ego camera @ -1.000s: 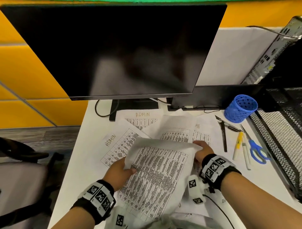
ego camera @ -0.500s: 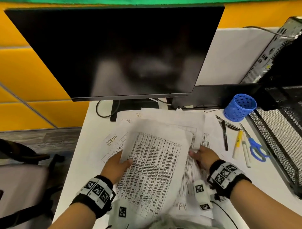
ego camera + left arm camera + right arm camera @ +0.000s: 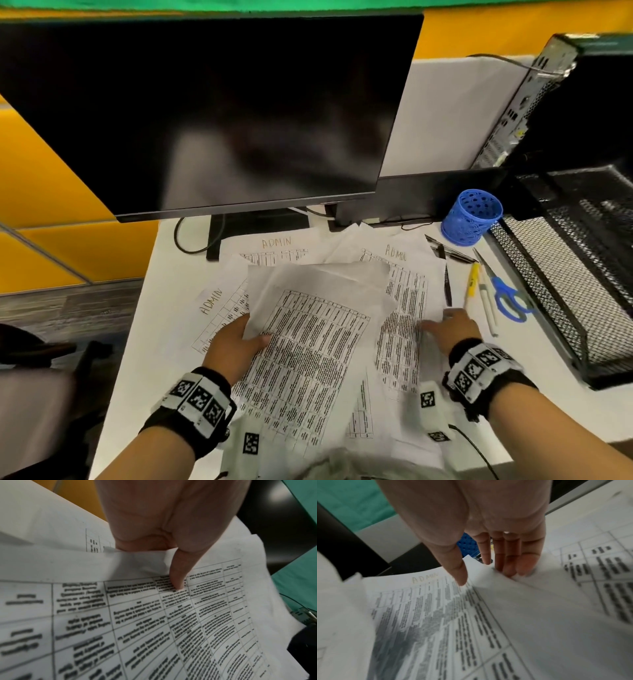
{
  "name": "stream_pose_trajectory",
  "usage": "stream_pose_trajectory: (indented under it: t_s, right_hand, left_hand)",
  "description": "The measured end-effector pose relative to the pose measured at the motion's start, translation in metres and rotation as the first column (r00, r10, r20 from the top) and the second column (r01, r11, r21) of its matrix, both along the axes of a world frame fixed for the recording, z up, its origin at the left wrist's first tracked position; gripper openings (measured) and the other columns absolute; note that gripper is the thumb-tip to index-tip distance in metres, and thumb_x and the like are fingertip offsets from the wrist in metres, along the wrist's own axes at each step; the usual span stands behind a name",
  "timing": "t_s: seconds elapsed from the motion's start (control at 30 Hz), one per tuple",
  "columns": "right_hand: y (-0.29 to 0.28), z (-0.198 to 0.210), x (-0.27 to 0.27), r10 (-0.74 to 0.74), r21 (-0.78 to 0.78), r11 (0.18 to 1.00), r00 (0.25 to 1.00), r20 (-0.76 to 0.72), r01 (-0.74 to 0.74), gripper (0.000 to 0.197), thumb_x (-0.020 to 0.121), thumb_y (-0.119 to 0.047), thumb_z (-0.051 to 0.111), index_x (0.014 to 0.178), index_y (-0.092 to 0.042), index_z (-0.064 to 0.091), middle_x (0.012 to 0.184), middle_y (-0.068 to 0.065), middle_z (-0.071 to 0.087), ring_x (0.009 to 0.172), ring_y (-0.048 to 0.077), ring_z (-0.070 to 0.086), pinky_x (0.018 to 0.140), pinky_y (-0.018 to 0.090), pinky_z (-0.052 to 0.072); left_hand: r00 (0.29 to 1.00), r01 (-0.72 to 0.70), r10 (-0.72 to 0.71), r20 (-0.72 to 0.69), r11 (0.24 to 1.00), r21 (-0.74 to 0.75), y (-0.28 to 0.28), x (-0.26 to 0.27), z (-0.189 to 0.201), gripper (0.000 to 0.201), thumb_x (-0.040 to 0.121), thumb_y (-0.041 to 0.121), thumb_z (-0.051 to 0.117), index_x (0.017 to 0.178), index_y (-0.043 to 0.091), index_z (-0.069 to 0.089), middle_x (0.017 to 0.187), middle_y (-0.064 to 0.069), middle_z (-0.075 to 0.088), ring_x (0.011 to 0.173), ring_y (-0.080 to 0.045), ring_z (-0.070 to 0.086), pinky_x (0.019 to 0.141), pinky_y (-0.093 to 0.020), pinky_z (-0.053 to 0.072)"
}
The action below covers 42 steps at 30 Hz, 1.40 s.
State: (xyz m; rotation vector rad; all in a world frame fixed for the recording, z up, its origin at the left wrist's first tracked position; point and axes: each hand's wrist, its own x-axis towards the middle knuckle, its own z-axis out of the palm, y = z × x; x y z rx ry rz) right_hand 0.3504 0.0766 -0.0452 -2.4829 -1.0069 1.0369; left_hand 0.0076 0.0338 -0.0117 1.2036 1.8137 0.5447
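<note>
Several printed sheets with tables lie overlapping on the white desk [image 3: 164, 308], some headed ADMIN. My left hand [image 3: 236, 342] pinches the left edge of the top printed sheet [image 3: 308, 342], thumb on top and fingers hidden beneath; the left wrist view shows that thumb [image 3: 178, 577] pressing on the sheet [image 3: 154, 628]. My right hand [image 3: 448, 329] rests on the right-hand sheet [image 3: 404, 308] with straight fingers. In the right wrist view its fingertips [image 3: 510, 568] touch a paper edge [image 3: 488, 577], holding nothing.
A dark monitor [image 3: 205, 113] stands behind the papers. To the right are a blue mesh pen cup [image 3: 472, 219], a yellow marker [image 3: 472, 281], a white pen [image 3: 488, 301], blue-handled scissors [image 3: 507, 298], black pens [image 3: 447, 284] and a black wire tray [image 3: 575, 274]. A chair [image 3: 37, 394] sits left.
The top sheet, held up in both hands a second ago, has come down onto the pile. My right hand let go of it and moved right and toward me onto the neighbouring sheet.
</note>
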Motion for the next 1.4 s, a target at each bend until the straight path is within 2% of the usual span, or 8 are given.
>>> stream_pose_trajectory:
  t_s: [0.4,0.57,0.73,0.87,1.0,1.1,1.2,1.4]
  right_hand:
    - [-0.007,0.001,-0.007,0.135,-0.102,0.987,0.984,0.114,-0.124,0.047,0.083,-0.032,0.064,0.118,-0.001,0.053,0.120,0.019,0.061,0.109,0.034,0.057,0.089,0.036,0.047]
    - [-0.013,0.000,-0.004,0.032,0.036,0.999,0.999,0.027,-0.033,0.066,0.077,-0.019,0.071,0.132,-0.010,0.035,0.129,0.019,0.055,0.114,0.037,0.055,0.093,0.038,0.045]
    - [-0.014,0.004,-0.004,0.083,0.130,0.988,0.995,0.047,-0.088,0.098,0.066,-0.017,0.080,0.143,-0.026,0.021,0.133,0.022,0.045,0.117,0.040,0.051,0.097,0.044,0.044]
    - [-0.007,0.020,-0.014,0.277,0.199,0.938,0.959,0.061,-0.283,0.072,0.072,-0.041,0.075,0.134,-0.026,0.044,0.133,0.013,0.044,0.117,0.032,0.052,0.098,0.038,0.046]
    - [-0.002,0.072,-0.049,0.500,0.510,0.828,0.721,-0.480,-0.235,0.081,0.063,-0.056,0.070,0.134,-0.033,0.039,0.130,-0.002,0.055,0.113,0.010,0.055,0.080,0.011,0.047]
    - [0.007,0.107,-0.068,0.602,0.625,0.756,0.580,-0.549,-0.194,0.108,0.037,-0.070,0.077,0.132,-0.033,0.040,0.125,-0.022,0.055,0.113,-0.007,0.054,0.089,0.011,0.046]
    - [0.012,0.132,-0.074,0.612,0.656,0.734,0.593,-0.523,-0.179,0.085,0.047,-0.051,0.084,0.122,-0.024,0.055,0.118,-0.003,0.068,0.106,0.006,0.065,0.093,0.027,0.052]
    - [0.002,0.168,-0.084,0.633,0.805,0.553,0.735,-0.241,-0.212,0.033,0.079,-0.011,0.071,0.096,-0.036,0.058,0.092,-0.023,0.062,0.075,-0.024,0.059,0.065,-0.003,0.045]
  left_hand:
    - [0.992,-0.121,0.122,-0.013,0.990,0.070,0.003,-0.013,0.012,0.017,0.086,0.015,0.063,0.103,0.012,0.063,0.081,-0.004,0.065,0.072,-0.019,0.060,0.057,-0.023,0.042]
    - [0.964,-0.265,0.259,0.053,0.942,0.207,0.007,-0.038,0.045,0.026,0.091,0.017,0.058,0.116,0.012,0.061,0.095,-0.005,0.064,0.087,-0.025,0.059,0.062,-0.024,0.042]
    - [0.959,-0.281,0.259,0.112,0.909,0.307,0.013,-0.064,0.072,0.029,0.086,0.021,0.064,0.114,0.029,0.063,0.113,-0.003,0.067,0.107,-0.025,0.059,0.097,-0.043,0.042]
    - [0.955,-0.270,0.203,0.217,0.898,0.348,0.015,-0.060,0.085,0.027,0.083,0.021,0.067,0.093,0.046,0.063,0.108,0.006,0.068,0.109,-0.021,0.061,0.100,-0.044,0.042]
    - [0.916,-0.290,0.147,0.374,0.886,0.361,0.017,-0.034,0.097,0.034,0.087,0.010,0.061,0.108,0.037,0.059,0.098,0.019,0.066,0.094,0.001,0.062,0.079,-0.021,0.045]
    - [0.881,-0.296,0.124,0.457,0.897,0.328,0.019,-0.018,0.099,0.034,0.087,0.007,0.060,0.109,0.032,0.061,0.106,0.009,0.071,0.100,-0.007,0.067,0.088,-0.031,0.049]
    - [0.874,-0.281,0.108,0.474,0.908,0.310,0.023,-0.008,0.099,0.037,0.085,0.007,0.061,0.112,0.032,0.060,0.114,0.004,0.070,0.108,-0.014,0.065,0.097,-0.041,0.047]
    - [0.947,-0.233,0.104,0.304,0.874,0.426,0.031,0.017,0.108,0.028,0.088,0.015,0.060,0.113,0.027,0.059,0.107,0.008,0.069,0.101,-0.009,0.064,0.098,-0.040,0.048]
